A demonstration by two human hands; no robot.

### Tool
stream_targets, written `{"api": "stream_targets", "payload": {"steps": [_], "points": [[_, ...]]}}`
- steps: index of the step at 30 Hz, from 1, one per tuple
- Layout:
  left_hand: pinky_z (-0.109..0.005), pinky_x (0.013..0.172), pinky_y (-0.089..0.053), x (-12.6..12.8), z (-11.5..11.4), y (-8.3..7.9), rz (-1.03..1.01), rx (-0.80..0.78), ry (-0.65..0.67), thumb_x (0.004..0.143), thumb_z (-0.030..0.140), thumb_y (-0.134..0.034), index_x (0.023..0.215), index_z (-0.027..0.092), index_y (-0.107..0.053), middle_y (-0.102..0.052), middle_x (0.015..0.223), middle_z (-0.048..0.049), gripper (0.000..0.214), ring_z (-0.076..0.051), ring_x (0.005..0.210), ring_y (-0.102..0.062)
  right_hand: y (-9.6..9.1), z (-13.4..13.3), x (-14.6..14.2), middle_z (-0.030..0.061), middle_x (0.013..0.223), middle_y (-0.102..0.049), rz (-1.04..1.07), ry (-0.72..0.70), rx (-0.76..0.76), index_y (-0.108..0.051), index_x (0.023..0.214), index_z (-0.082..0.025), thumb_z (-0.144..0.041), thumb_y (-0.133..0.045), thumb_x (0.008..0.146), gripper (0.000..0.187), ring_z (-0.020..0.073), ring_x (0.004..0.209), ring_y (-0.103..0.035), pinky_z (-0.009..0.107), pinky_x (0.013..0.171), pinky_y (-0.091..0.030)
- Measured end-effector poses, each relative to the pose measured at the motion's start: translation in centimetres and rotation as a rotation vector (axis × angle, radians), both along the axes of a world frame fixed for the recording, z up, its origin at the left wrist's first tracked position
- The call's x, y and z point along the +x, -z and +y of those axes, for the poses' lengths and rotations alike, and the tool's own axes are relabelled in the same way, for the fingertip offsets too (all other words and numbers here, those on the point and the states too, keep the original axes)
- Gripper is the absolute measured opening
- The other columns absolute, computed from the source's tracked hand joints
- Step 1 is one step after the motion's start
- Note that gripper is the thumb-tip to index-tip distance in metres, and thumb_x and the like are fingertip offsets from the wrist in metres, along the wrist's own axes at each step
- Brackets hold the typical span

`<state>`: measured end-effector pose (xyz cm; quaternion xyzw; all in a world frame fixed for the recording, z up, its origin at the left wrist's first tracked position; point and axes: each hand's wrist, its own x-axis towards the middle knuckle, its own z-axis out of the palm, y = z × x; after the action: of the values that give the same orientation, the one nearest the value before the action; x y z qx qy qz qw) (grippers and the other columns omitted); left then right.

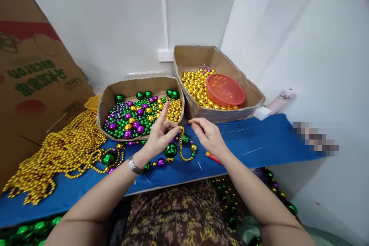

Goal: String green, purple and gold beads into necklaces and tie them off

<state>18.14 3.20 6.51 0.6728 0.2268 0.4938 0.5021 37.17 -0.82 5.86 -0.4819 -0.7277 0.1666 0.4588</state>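
My left hand (163, 132), a metal watch on its wrist, pinches the end of a gold bead strand (181, 150) between thumb and a curled finger, the index finger pointing up. The strand hangs in a loop down to the blue cloth. Just to its right, my right hand (208, 135) is closed in a pinch; a thin thread seems to run near it, but what the fingertips hold is too small to make out. Below the hands lie a large green ball bead (170, 150), a purple bead (160, 162) and smaller beads of the strand.
A cardboard tray (141, 80) holds mixed beads; the box (196, 113) behind holds gold beads and a red basket (226, 89). Gold bead strands (69, 142) pile at left beside a tall carton (34, 65). A red-and-yellow lighter-like object (213, 158) lies by my right forearm.
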Motion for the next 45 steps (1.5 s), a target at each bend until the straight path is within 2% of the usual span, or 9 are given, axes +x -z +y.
{"api": "stream_targets", "payload": {"steps": [8,11,16,23,28,31,34,39,45], "points": [[-0.026,0.063,-0.051,0.1,0.6,0.2,0.099,0.362,-0.116,0.085,0.014,-0.061,0.144,0.025,-0.038,-0.067,0.083,-0.0021,0.064,-0.013,0.066,-0.059,2.9,2.0,-2.2,-0.0015,0.065,-0.066,0.668,-0.576,-0.800,-0.060,0.103,-0.018,-0.055,-0.066,0.079,0.044,0.0049,0.044,-0.049,0.016,0.042,-0.029],[-0.023,0.060,-0.051,-0.1,0.8,0.6,0.121,0.352,-0.119,0.087,0.016,-0.058,0.143,0.025,-0.041,-0.068,0.084,-0.0012,0.059,-0.010,0.060,-0.058,3.0,1.9,-2.6,-0.0016,0.064,-0.066,0.710,-0.606,-0.783,-0.059,0.090,-0.017,-0.058,-0.072,0.073,0.046,0.0042,0.046,-0.050,0.015,0.043,-0.032],[-0.025,0.072,-0.053,-0.6,1.3,1.2,0.253,0.389,-0.273,0.088,0.023,-0.061,0.119,0.020,-0.063,-0.072,0.089,-0.0033,0.031,-0.014,0.076,-0.066,2.1,1.6,-2.5,-0.0042,0.064,-0.061,0.656,-0.415,-0.566,-0.056,0.081,-0.018,-0.053,-0.065,0.081,0.036,0.0041,0.047,-0.046,0.016,0.044,-0.033],[-0.031,0.069,-0.047,-2.8,2.2,2.1,0.573,0.678,-0.408,0.090,0.028,-0.055,0.078,0.018,-0.064,-0.067,0.074,-0.0061,0.018,-0.018,0.071,-0.061,2.5,1.2,-1.0,-0.0042,0.060,-0.055,0.558,-0.307,-0.479,-0.055,0.072,-0.018,-0.050,-0.062,0.083,0.034,0.0066,0.050,-0.045,0.020,0.049,-0.034],[-0.026,0.059,-0.042,-4.4,1.6,1.9,0.508,0.187,-0.316,0.090,0.034,-0.053,0.071,0.018,-0.058,-0.061,0.066,-0.0024,0.026,-0.014,0.061,-0.053,4.3,1.0,-0.1,-0.0050,0.058,-0.052,0.581,-0.225,-0.527,-0.054,0.071,-0.018,-0.050,-0.063,0.081,0.034,0.0067,0.050,-0.042,0.020,0.049,-0.033],[-0.021,0.052,-0.040,-3.9,0.7,1.2,0.129,-0.250,-0.124,0.088,0.040,-0.058,0.076,0.016,-0.058,-0.063,0.073,-0.0030,0.027,-0.011,0.059,-0.052,5.0,1.0,-0.6,-0.0043,0.061,-0.054,0.561,-0.253,-0.563,-0.053,0.072,-0.018,-0.049,-0.061,0.082,0.033,0.0069,0.051,-0.044,0.020,0.050,-0.034],[-0.018,0.046,-0.037,-2.8,0.0,0.4,-0.193,-0.483,-0.019,0.082,0.037,-0.068,0.075,0.016,-0.053,-0.066,0.083,-0.0047,0.026,-0.009,0.059,-0.053,5.2,0.9,-1.3,-0.0024,0.068,-0.057,0.488,-0.244,-0.528,-0.055,0.074,-0.018,-0.047,-0.059,0.084,0.031,0.0074,0.054,-0.046,0.020,0.050,-0.035],[-0.024,0.056,-0.049,-1.8,-0.2,0.6,-0.248,-0.553,0.036,0.083,0.041,-0.066,0.078,0.018,-0.050,-0.060,0.071,0.0002,0.029,-0.011,0.059,-0.057,4.5,0.2,-1.2,0.0082,0.119,-0.063,0.437,-0.345,-0.445,-0.058,0.073,-0.018,-0.044,-0.055,0.088,0.030,0.0153,0.084,-0.060,0.028,0.068,-0.047],[-0.025,0.061,-0.042,-2.3,0.7,1.8,-0.044,-0.201,-0.035,0.087,0.041,-0.061,0.072,0.018,-0.050,-0.048,0.064,0.0023,0.030,-0.011,0.062,-0.048,3.3,-0.6,-0.6,0.0056,0.090,-0.068,0.298,-0.430,-0.413,-0.064,0.084,-0.019,-0.043,-0.048,0.094,0.031,0.0170,0.085,-0.059,0.033,0.082,-0.045]]}}
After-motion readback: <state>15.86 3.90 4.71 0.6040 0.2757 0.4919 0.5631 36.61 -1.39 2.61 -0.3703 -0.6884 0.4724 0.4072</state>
